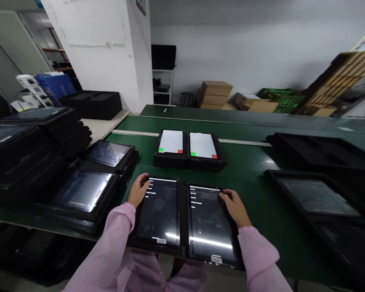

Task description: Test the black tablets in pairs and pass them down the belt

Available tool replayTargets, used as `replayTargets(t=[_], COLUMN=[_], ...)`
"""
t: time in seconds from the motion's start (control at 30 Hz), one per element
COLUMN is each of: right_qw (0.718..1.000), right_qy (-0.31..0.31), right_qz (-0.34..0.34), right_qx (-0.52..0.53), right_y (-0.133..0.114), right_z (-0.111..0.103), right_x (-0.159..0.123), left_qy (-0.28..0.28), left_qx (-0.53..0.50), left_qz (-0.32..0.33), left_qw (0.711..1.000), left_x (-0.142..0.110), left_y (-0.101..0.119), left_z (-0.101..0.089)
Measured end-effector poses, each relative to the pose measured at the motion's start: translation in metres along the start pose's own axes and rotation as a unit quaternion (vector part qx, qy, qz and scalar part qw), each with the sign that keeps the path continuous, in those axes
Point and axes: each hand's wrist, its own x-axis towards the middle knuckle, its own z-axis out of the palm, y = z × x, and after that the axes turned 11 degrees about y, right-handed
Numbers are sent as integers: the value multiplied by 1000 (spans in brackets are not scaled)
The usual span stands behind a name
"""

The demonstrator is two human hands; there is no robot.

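Observation:
Two tablets lie side by side at the near edge of a green bench, both showing a dark menu with white text. My left hand [138, 190] grips the upper left edge of the left tablet [159, 211], fingers curled over its corner. My right hand [235, 207] rests on the upper right part of the right tablet [208, 221], fingers bent onto the screen. Both wrists wear pink sleeves. Farther back, two more tablets [187, 146] sit in black trays with white lit screens.
Stacks of black trays with dark tablets [88, 190] fill the left side. Black foam trays [319, 194] stand on the right. The green bench [255, 178] runs across. Cardboard boxes [215, 93], green crates and a white pillar stand behind.

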Motion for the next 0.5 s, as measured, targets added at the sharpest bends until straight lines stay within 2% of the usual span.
replayTargets(t=[0.3,0.5], right_qw=[998,998], right_qy=[30,26], right_qz=[-49,-65], right_qx=[3,6], right_y=[-2,3], right_z=[6,6], right_x=[6,7], left_qy=[-5,-8], left_qx=[-13,-11], left_qz=[-22,-23], left_qw=[1000,1000], left_x=[7,6], left_y=[11,14], left_z=[-1,-5])
